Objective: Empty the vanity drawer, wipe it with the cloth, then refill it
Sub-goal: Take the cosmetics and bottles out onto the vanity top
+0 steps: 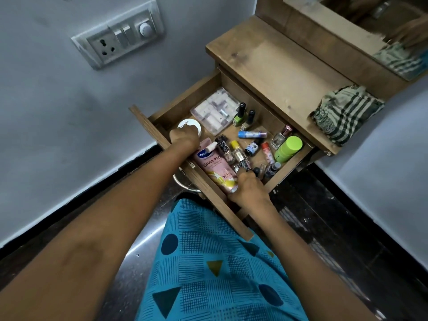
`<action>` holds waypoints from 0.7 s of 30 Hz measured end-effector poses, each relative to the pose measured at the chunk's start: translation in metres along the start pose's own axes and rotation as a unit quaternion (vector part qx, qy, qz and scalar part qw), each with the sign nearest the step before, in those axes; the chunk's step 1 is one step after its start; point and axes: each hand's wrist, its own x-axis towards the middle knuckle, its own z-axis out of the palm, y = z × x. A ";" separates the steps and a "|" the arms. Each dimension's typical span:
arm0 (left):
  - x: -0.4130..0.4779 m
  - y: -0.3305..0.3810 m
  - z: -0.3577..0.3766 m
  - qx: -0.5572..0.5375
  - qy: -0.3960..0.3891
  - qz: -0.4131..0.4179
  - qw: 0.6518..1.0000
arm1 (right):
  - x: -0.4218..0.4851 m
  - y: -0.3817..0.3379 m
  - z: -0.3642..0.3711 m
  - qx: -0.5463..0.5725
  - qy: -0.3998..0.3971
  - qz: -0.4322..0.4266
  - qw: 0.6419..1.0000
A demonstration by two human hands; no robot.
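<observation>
Now the left grip clamps the white jar in the full drawer; the right grip curls among small bottles, hold unclear.

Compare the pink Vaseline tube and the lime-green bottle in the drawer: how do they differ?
The pink Vaseline tube is a flat printed squeeze tube; the lime-green bottle is a round cylinder. The tube lies along the drawer's front panel, the bottle by its right wall. The right hand covers the tube's end; the bottle is untouched, as the left hand grips a white jar. Both are inside the drawer.
</observation>
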 end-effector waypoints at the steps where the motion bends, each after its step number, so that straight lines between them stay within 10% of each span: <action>1: 0.001 -0.001 -0.001 -0.016 -0.005 -0.007 1.000 | 0.000 0.001 -0.002 0.018 -0.003 0.001 1.000; 21: -0.034 -0.024 -0.047 -0.256 0.027 0.004 0.966 | -0.031 0.035 -0.030 0.299 0.068 -0.082 0.948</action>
